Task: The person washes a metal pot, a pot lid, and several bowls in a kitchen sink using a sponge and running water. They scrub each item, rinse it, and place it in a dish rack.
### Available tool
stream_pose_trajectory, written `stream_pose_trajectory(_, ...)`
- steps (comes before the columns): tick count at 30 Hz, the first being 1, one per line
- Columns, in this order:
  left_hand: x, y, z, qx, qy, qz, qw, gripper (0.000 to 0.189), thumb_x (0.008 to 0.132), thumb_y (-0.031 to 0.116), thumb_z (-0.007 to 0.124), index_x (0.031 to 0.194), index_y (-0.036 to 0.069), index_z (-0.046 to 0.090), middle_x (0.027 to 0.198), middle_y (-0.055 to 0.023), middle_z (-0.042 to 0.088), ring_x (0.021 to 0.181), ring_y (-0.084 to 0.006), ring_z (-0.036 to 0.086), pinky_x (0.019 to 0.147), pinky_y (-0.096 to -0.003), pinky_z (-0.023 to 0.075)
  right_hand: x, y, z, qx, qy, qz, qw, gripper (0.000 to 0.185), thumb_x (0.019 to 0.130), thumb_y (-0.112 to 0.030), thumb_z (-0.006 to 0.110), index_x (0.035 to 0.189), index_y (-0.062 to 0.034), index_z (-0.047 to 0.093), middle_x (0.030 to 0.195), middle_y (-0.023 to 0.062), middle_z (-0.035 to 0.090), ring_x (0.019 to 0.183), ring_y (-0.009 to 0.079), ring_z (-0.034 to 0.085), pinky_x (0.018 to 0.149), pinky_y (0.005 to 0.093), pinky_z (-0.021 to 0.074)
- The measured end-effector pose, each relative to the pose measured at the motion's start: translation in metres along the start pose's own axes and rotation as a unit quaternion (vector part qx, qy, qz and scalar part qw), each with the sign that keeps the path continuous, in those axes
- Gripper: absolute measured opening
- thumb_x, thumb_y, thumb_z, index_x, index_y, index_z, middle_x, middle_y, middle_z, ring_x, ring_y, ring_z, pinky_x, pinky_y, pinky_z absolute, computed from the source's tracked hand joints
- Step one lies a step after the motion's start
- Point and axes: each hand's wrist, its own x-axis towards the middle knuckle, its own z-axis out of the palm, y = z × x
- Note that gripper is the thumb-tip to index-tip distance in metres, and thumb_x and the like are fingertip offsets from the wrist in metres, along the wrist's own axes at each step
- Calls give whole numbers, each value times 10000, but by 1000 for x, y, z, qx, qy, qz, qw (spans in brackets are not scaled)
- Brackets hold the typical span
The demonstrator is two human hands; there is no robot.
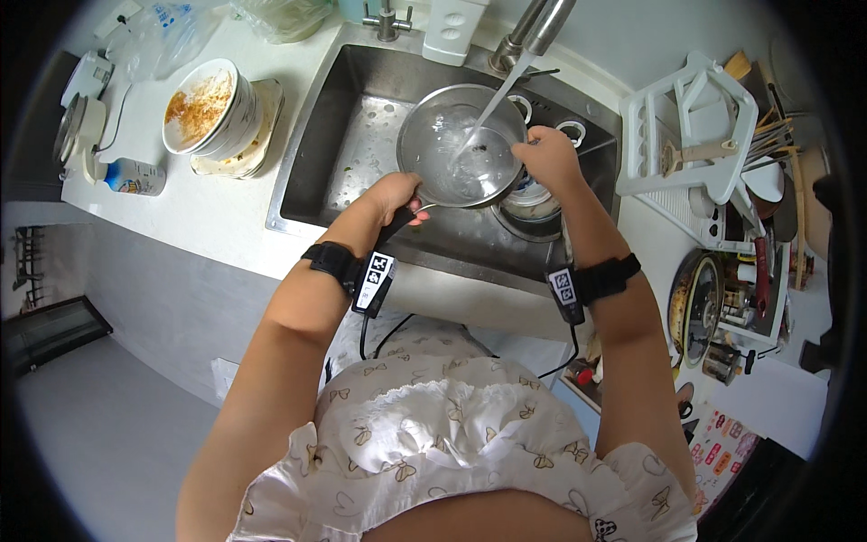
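Water [491,108] streams from the metal faucet [552,27] into a round metal pan [440,146] with a black handle [394,227]. The pan is held over the stainless steel sink [352,156], with clear water and a few dark specks inside. My left hand [398,195] grips it where the handle meets the rim, thumb near the edge. On the opposite side, my right hand [552,159] grasps the rim; its fingertips are partly hidden. Beneath the pan's right side sit stacked bowls [535,203], partly covered by the pan and my right hand.
Left of the sink, stacked bowls [213,112] with food residue stand on plates [271,129], near a blue-and-white bottle [135,177] and plastic bags [169,40]. A white dish rack [684,129] and a glass lid [701,308] stand on the right.
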Motion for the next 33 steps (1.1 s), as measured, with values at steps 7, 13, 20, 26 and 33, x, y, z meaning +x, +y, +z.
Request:
stream_pose_trajectory(7, 30, 17, 21, 82, 69, 64, 992, 272, 854, 193, 491, 859, -78, 514, 629, -146, 538, 431, -218, 529, 374, -341, 471, 2, -47, -34, -173, 2, 20, 985, 269, 600, -255, 574, 678, 1, 607, 736, 195, 596, 741, 353, 577, 684, 393, 465)
stream_pose_trajectory(13, 54, 48, 37, 189, 1, 51, 981, 484, 898, 344, 369, 822, -98, 552, 594, -193, 568, 477, -274, 580, 433, -382, 479, 6, -69, -63, -239, -13, 87, 967, 302, 618, -251, 560, 728, 20, 633, 771, 193, 613, 776, 352, 587, 703, 398, 470)
stream_pose_trajectory(20, 45, 58, 57, 410, 17, 205, 888, 271, 807, 142, 466, 843, -100, 581, 634, -206, 586, 443, -280, 552, 386, -389, 427, 5, -93, -66, -300, 29, 66, 951, 301, 608, -260, 582, 701, 25, 612, 692, 197, 601, 692, 337, 590, 654, 390, 468)
stream_pose_trajectory(26, 51, 59, 42, 221, -131, 12, 966, 210, 793, 78, 421, 780, -59, 580, 552, -121, 532, 361, -171, 451, 310, -274, 338, 10, -96, -75, -274, 4, 139, 952, 319, 655, -281, 585, 808, -6, 641, 836, 192, 616, 810, 343, 589, 711, 397, 471)
stream_pose_trajectory(33, 57, 36, -3, 184, -135, -75, 971, 210, 791, 65, 440, 635, -6, 561, 538, -87, 527, 377, -130, 454, 335, -208, 373, 13, -56, -46, -41, -12, 125, 991, 294, 732, -291, 605, 674, -3, 587, 603, 61, 522, 572, 165, 475, 539, 306, 386)
